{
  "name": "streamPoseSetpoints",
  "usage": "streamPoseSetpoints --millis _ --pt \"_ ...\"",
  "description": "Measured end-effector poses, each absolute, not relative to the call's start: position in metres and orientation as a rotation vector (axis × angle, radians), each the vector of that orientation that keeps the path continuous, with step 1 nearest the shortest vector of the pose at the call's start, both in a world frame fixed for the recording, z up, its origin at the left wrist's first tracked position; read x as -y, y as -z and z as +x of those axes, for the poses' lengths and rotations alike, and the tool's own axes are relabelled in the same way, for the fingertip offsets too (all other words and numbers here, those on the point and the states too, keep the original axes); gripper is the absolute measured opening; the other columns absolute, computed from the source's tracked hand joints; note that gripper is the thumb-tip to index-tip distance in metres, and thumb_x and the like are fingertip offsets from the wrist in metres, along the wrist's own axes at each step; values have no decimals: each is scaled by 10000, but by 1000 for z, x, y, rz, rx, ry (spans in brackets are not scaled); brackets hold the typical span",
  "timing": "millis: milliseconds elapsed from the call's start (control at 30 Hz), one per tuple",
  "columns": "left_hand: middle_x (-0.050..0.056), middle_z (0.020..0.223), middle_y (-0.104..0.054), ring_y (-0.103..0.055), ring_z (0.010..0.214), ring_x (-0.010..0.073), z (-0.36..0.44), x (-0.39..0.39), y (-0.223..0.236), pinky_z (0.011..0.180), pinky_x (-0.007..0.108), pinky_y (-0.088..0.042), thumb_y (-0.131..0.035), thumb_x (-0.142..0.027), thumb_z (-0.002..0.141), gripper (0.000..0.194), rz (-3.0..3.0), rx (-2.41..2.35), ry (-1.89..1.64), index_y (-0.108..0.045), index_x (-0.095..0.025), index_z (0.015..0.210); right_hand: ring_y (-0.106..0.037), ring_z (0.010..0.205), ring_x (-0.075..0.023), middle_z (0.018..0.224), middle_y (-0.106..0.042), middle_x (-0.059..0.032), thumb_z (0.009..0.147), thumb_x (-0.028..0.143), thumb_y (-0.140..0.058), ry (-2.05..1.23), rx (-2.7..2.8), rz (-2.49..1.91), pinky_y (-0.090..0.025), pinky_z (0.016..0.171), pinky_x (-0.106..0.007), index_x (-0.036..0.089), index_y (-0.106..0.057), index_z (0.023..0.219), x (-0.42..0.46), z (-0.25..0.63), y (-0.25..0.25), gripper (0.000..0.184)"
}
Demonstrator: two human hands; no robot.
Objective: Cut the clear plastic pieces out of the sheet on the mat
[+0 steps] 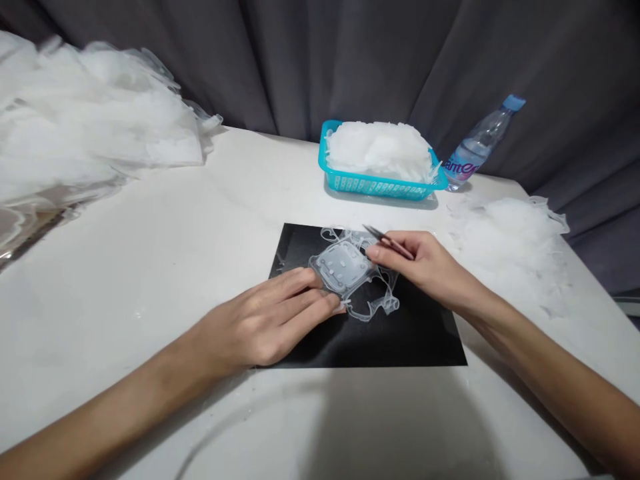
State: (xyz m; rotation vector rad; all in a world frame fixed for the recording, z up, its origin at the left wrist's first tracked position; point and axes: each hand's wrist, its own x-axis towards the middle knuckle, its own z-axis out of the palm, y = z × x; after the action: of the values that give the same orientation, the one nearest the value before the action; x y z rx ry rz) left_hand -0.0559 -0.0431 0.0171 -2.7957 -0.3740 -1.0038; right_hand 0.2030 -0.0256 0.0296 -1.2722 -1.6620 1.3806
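A translucent, rubbery moulded piece point(343, 265) lies on a black mat point(400, 343). Its middle is a rounded square with small slots and raised spots, and thin looping strips point(373, 308) spread out around it. My left hand point(280, 313) holds the piece by its lower left edge, fingers close together and bent onto it. At the upper right of the piece, my right hand point(415, 260) grips dark, reddish tweezers point(393, 244) that point up and left. Its fingertips are close to the piece's right edge; whether they touch it, I cannot tell.
Behind the mat stands a turquoise basket point(385, 186) heaped with whitish translucent pieces point(380, 148). A water bottle point(470, 155) leans beside it. A large pile of translucent sheets point(95, 113) fills the left back, and a smaller heap point(510, 240) lies at right. A grey curtain point(300, 60) hangs behind.
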Motion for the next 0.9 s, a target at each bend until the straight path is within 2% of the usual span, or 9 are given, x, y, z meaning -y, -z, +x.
streamPoseSetpoints --millis 133,233,433,600,667,767,900 --pt "26 724 -663 -648 716 195 -54 42 -19 646 330 -576 -736 -47 914 104 -2773 384 1029 -700 -89 1001 -465 693 -117 754 -578 18 857 484 -809 -1580 1772 -1204 -337 631 -260 159 -720 827 34 196 -33 338" --pt "36 752 -678 -634 716 193 -54 42 -20 648 334 -570 -717 -59 935 65 -2789 392 1004 -692 -98 981 -495 703 -119 763 -619 13 863 441 -812 -1705 1779 -1143 -364 646 -254 162 -751 855 40 190 -34 286" --pt "35 740 -677 -633 697 191 -52 44 -20 643 334 -561 -704 -72 951 46 -2796 390 993 -672 -105 954 -407 641 -97 686 -543 39 845 434 -823 -1713 1746 -1153 -330 615 -253 156 -732 779 42 187 -28 300" --pt "15 719 -652 -639 689 186 -51 43 -17 654 330 -583 -677 -62 965 78 -2805 395 1023 -660 -112 1023 -288 592 -90 605 -334 84 791 429 -849 -1691 1587 -1217 -258 585 -258 160 -694 743 46 180 -24 314" --pt "23 721 -653 -649 701 193 -52 43 -16 655 334 -593 -687 -62 958 85 -2796 383 1034 -657 -94 1031 -309 608 -95 615 -349 80 782 445 -846 -1740 1473 -1216 -274 604 -259 161 -666 722 47 177 -22 342" --pt "31 732 -675 -679 751 207 -53 43 -17 686 337 -611 -691 -71 959 95 -2790 371 1011 -666 -94 1047 -377 649 -105 678 -473 46 758 467 -853 -1725 1339 -1212 -318 641 -263 162 -642 727 44 178 -21 373" --pt "38 748 -697 -687 758 209 -54 44 -19 707 341 -619 -698 -64 951 104 -2808 378 987 -682 -98 1048 -316 635 -98 658 -386 69 739 469 -879 -1636 1388 -1242 -266 625 -264 159 -659 761 38 187 -28 381"
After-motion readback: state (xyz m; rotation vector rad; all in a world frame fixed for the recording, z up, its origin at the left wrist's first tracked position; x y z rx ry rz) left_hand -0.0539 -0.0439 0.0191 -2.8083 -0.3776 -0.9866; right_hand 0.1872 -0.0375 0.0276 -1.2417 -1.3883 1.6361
